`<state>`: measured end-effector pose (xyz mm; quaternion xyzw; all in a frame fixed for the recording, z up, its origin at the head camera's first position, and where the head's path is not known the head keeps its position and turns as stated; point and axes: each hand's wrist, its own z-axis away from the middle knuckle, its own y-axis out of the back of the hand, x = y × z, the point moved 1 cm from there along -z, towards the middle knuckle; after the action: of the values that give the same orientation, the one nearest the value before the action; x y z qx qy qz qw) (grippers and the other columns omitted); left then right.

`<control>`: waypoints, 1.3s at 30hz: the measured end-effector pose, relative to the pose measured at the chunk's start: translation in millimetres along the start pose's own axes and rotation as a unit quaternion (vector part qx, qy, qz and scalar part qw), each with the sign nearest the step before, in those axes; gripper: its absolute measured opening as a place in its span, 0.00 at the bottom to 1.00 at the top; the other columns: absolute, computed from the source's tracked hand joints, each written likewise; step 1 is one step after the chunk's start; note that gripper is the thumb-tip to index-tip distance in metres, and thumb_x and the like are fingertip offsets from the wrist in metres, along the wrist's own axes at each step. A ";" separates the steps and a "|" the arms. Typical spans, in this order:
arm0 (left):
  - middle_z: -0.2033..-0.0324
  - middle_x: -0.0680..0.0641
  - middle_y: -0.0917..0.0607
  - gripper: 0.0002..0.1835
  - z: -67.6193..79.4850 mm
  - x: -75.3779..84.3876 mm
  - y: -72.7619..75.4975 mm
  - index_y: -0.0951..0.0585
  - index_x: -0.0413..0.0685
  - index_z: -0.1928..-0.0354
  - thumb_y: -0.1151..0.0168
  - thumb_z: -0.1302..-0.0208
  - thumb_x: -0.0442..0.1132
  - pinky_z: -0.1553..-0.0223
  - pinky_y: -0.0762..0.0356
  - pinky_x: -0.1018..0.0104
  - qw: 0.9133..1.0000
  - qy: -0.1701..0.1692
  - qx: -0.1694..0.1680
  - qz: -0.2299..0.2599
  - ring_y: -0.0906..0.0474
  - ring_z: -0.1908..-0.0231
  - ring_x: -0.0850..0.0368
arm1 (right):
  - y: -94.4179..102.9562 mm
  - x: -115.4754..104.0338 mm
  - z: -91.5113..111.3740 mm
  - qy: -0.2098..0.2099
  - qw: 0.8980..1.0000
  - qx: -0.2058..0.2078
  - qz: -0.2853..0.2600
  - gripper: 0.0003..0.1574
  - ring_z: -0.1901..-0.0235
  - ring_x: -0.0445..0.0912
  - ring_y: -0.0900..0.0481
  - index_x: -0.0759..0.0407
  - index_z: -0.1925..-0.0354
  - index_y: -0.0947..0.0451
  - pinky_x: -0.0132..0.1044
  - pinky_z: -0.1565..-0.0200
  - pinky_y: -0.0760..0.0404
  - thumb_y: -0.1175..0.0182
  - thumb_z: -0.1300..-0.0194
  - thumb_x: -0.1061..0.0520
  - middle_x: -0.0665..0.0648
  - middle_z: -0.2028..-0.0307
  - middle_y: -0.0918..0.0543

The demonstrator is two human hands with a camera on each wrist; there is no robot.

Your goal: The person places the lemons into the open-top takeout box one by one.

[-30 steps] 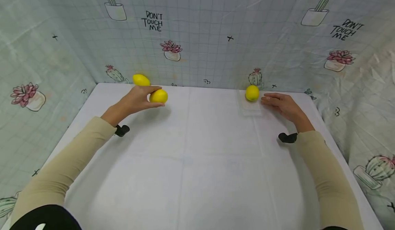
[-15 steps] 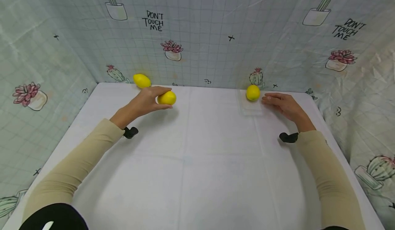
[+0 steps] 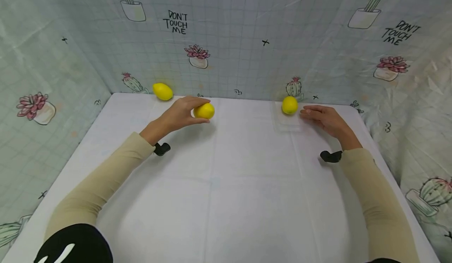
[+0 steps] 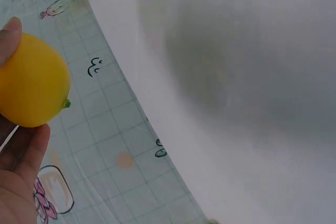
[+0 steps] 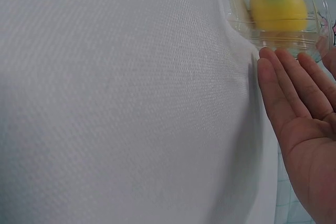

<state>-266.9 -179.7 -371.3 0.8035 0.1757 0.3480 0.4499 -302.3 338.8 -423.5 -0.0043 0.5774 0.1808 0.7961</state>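
My left hand pinches a yellow lemon between thumb and fingers, held above the table toward the back. In the left wrist view the lemon shows a small green stem end. A second lemon sits in a clear plastic container at the back right. Beside that container's right side, my right hand has its fingers extended. From the right wrist, the fingertips are right at the wall of the container, palm facing the camera.
Another lemon lies at the back left edge of the white-covered table. A printed cactus curtain rises directly behind the table and along both sides.
My left hand has carried its lemon to the right, away from the lemon at the back left. The right hand stays by the container.
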 end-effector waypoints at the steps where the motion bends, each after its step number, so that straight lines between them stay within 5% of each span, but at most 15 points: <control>1: 0.42 0.40 0.17 0.35 -1.6 0.6 -1.7 0.21 0.38 0.37 0.21 0.45 0.45 0.37 0.23 0.50 1.000 -0.004 0.001 0.001 0.22 0.42 0.43 | -0.3 -0.2 0.1 -0.001 1.000 0.002 -0.003 0.42 0.34 0.39 0.28 0.61 0.21 0.46 0.42 0.27 0.39 0.45 0.22 0.46 0.61 0.23 0.39; 10: 0.43 0.39 0.16 0.35 -16.3 11.8 -15.8 0.20 0.36 0.38 0.20 0.46 0.44 0.37 0.24 0.50 0.999 -0.040 0.014 0.020 0.21 0.42 0.43 | -1.5 1.5 0.2 0.010 1.000 0.010 0.010 0.40 0.40 0.35 0.23 0.61 0.22 0.45 0.43 0.28 0.37 0.46 0.22 0.47 0.58 0.26 0.34; 32: 0.43 0.41 0.16 0.33 -73.6 58.2 -55.5 0.21 0.37 0.38 0.21 0.45 0.43 0.37 0.23 0.61 0.992 -0.109 0.035 0.056 0.19 0.43 0.47 | -2.3 -1.3 4.0 0.012 1.000 0.006 0.016 0.40 0.31 0.43 0.30 0.62 0.21 0.47 0.44 0.26 0.39 0.47 0.21 0.47 0.63 0.23 0.40; 39: 0.43 0.40 0.16 0.32 -90.3 65.0 -68.0 0.21 0.35 0.39 0.22 0.43 0.43 0.37 0.24 0.63 0.989 -0.121 0.037 0.072 0.19 0.43 0.48 | -1.6 0.8 2.2 0.012 1.000 0.007 0.007 0.41 0.36 0.38 0.26 0.61 0.22 0.46 0.43 0.27 0.39 0.45 0.22 0.47 0.62 0.24 0.38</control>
<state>-284.4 -50.5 -370.8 0.8667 0.0741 0.2727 0.4111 -299.6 338.0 -423.9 0.0031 0.5881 0.1826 0.7879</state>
